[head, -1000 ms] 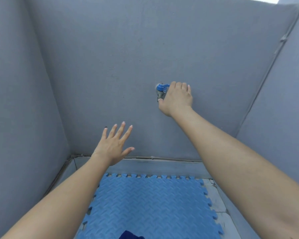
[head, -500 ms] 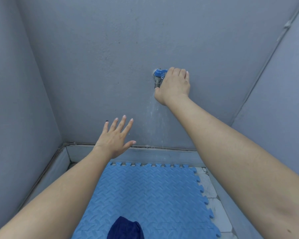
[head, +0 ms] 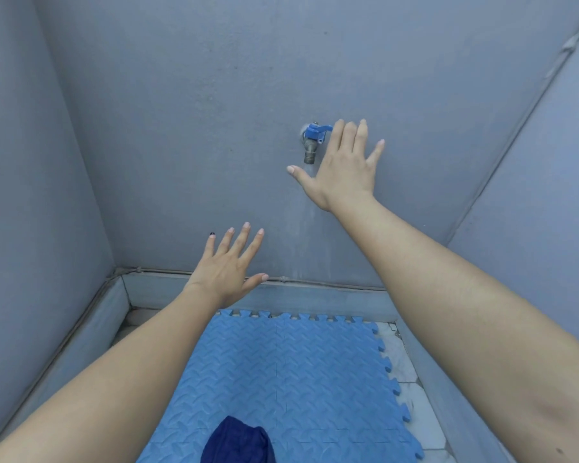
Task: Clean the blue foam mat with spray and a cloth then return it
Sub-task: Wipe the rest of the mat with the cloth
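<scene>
The blue foam mat (head: 291, 379) lies flat on the floor against the grey back wall, its jigsaw edges showing at the far and right sides. A dark blue cloth (head: 239, 444) sits bunched on its near edge. My right hand (head: 343, 165) is open with spread fingers, just right of a wall tap (head: 311, 142) with a blue lever, fingertips beside the lever but not gripping it. My left hand (head: 229, 265) hovers open above the mat's far edge, holding nothing. No spray bottle is in view.
Grey walls close in at the back, left and right. A raised grey kerb (head: 315, 297) runs along the wall foot. Pale marbled floor tiles (head: 405, 369) show to the right of the mat. A faint wet streak runs down the wall below the tap.
My right hand has let go of the tap's blue lever and opened beside it. The view has tilted down, showing more of the mat and the cloth. The left hand stays open.
</scene>
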Available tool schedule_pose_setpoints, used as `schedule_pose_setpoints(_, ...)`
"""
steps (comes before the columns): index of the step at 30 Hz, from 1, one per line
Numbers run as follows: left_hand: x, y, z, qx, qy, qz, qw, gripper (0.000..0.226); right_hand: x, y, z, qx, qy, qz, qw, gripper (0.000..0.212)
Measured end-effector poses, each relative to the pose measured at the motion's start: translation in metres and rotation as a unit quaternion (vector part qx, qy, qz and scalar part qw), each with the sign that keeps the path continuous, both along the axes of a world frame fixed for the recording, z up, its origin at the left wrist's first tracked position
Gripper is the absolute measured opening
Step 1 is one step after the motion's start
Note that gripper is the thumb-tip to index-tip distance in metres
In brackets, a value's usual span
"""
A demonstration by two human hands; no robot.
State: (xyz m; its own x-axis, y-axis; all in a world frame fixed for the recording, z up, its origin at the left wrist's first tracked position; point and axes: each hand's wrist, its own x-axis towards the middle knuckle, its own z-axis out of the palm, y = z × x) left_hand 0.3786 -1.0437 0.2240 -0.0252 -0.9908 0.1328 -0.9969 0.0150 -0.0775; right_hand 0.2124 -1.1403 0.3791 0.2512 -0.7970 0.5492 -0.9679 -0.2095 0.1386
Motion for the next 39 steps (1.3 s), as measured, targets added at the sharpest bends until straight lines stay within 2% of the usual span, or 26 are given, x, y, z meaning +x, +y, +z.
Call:
schedule_pose_setpoints(3,0.004,0.004,0.002,-0.014,-0.005,-0.006,1.0,0.079,-0.013,-0.011,0.0,-0.017,0.042,0.011,0.999,0.113)
schedule_pose_setpoints(6,0.017,0.01,0.004,-0.034,-0.011,-0.006,0.999,0.079,-0.021,-0.022,0.0,0.002,0.04,0.031,0.999,0.115)
schedule_pose_setpoints(10,0.031,0.019,0.002,-0.038,0.002,0.019,0.999,0.079,-0.015,-0.023,0.004,0.043,-0.017,0.045,0.998,0.124)
schedule_pose_setpoints(13,0.034,0.029,-0.012,-0.043,0.037,0.028,0.998,0.079,-0.015,-0.004,-0.011,0.074,-0.1,0.098,0.987,0.112)
schedule_pose_setpoints(16,0.036,0.047,-0.049,-0.026,0.056,0.033,0.998,0.08,-0.027,0.041,-0.102,0.102,-0.127,0.159,0.974,0.092)
schedule_pose_setpoints(18,0.031,0.064,-0.086,0.007,0.074,0.047,0.996,0.086,-0.047,0.082,-0.194,0.194,-0.132,0.155,0.96,0.081)
schedule_pose_setpoints(20,0.013,0.089,-0.133,0.048,0.102,0.033,0.993,0.085,-0.081,0.116,-0.282,0.307,-0.108,0.079,0.942,0.076)
schedule_pose_setpoints(22,-0.019,0.128,-0.186,0.106,0.101,-0.039,0.989,0.081,-0.123,0.14,-0.349,0.408,-0.055,-0.012,0.911,0.077)
schedule_pose_setpoints(24,-0.053,0.172,-0.239,0.163,0.084,-0.139,0.973,0.077,-0.16,0.155,-0.389,0.462,-0.014,-0.06,0.885,0.078)
schedule_pose_setpoints(27,-0.066,0.197,-0.282,0.164,0.088,-0.188,0.964,0.067,-0.184,0.167,-0.418,0.454,-0.011,-0.071,0.888,0.079)
schedule_pose_setpoints(29,-0.052,0.173,-0.291,0.12,0.105,-0.152,0.975,0.058,-0.188,0.168,-0.428,0.43,-0.005,-0.066,0.901,0.079)
schedule_pose_setpoints(32,-0.008,0.106,-0.296,0.091,0.117,0.005,0.989,0.061,-0.189,0.168,-0.437,0.408,-0.012,-0.056,0.911,0.074)
schedule_pose_setpoints(36,0.038,0.016,-0.295,0.085,0.157,0.237,0.955,0.058,-0.19,0.167,-0.442,0.386,-0.017,-0.057,0.921,0.07)
schedule_pose_setpoints(38,0.02,-0.007,-0.292,0.082,0.167,0.255,0.949,0.055,-0.19,0.165,-0.442,0.383,-0.012,-0.059,0.922,0.07)
schedule_pose_setpoints(39,0.001,-0.011,-0.292,0.076,0.164,0.216,0.959,0.054,-0.19,0.165,-0.441,0.385,-0.011,-0.057,0.921,0.069)
